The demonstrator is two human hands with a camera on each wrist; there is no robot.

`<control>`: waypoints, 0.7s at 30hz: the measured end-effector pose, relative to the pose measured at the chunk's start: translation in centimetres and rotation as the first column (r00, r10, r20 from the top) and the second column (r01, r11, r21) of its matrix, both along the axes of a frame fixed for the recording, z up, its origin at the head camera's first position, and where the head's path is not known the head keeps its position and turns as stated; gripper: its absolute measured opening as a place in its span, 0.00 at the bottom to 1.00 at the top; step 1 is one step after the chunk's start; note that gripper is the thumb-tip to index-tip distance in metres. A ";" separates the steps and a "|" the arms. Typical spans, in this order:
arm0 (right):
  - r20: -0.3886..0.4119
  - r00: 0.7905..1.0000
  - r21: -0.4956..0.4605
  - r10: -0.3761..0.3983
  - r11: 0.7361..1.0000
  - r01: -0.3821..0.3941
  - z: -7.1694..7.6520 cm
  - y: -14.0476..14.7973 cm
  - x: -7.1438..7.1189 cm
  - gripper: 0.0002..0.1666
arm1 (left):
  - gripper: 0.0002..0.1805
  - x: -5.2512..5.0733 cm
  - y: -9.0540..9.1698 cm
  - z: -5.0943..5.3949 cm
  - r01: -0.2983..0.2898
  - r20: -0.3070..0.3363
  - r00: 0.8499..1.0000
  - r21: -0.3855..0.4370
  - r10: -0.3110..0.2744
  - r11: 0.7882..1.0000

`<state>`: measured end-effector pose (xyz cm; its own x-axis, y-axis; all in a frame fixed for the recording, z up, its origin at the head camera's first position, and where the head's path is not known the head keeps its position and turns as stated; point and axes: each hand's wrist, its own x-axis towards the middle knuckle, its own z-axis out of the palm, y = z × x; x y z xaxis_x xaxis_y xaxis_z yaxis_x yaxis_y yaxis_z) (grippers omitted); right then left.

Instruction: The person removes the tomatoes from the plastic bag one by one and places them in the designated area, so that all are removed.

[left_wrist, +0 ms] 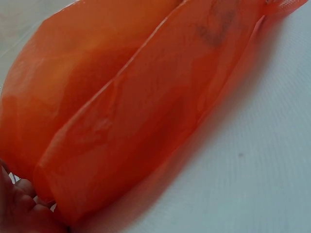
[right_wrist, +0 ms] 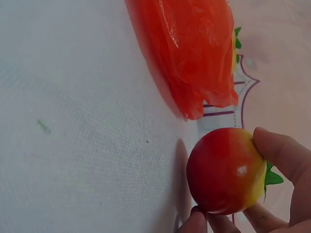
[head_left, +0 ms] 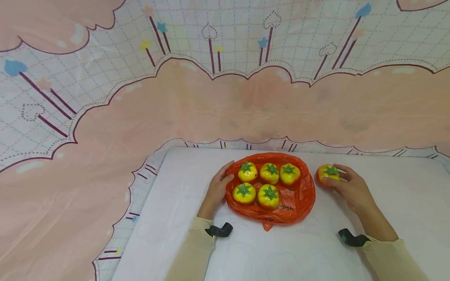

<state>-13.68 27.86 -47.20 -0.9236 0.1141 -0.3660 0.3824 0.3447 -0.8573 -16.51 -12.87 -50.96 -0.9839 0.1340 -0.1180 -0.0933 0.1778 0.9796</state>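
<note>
Plain beige sleeves (head_left: 191, 249) are covering the forearms above a white, fine-textured desk (head_left: 246, 257). The left hand (head_left: 218, 186) is pinching the crinkled rim of a red plastic bag (head_left: 303, 203); the right hand (head_left: 353, 191) is gripping a glossy, round red-and-yellow tomato (right_wrist: 226, 170) just right of it. Five matching tomatoes (head_left: 269, 174), star-leaved, are sitting inside. Beyond, a candle-printed cloth (head_left: 228, 105) is spreading.

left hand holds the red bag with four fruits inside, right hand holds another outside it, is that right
Not four: the head view shows five fruits inside the red bag. The left hand does hold it, and the right hand holds another fruit outside.
</note>
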 end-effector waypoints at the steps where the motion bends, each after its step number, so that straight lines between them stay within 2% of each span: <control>1: 0.001 1.000 -0.002 0.001 1.000 -0.001 0.0 0.0 0.0 0.57 | 0.28 0.0 0.0 0.0 0.000 -0.001 1.000 0.000 0.000 1.000; 11: 0.007 1.000 0.030 0.021 0.999 -0.021 0.1 -0.1 -0.1 0.56 | 0.28 -0.1 0.0 -0.1 0.004 0.011 1.000 0.016 -0.004 1.000; 21: 0.007 1.000 0.009 0.030 1.000 -0.030 -0.2 0.0 -0.2 0.57 | 0.28 -0.1 0.0 -0.2 -0.001 0.006 1.000 -0.002 0.001 1.000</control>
<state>-13.90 27.86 -47.39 -0.9242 0.0900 -0.3713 0.3775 0.3636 -0.8516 -16.63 -12.92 -51.19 -0.9833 0.1328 -0.1246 -0.0997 0.1801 0.9786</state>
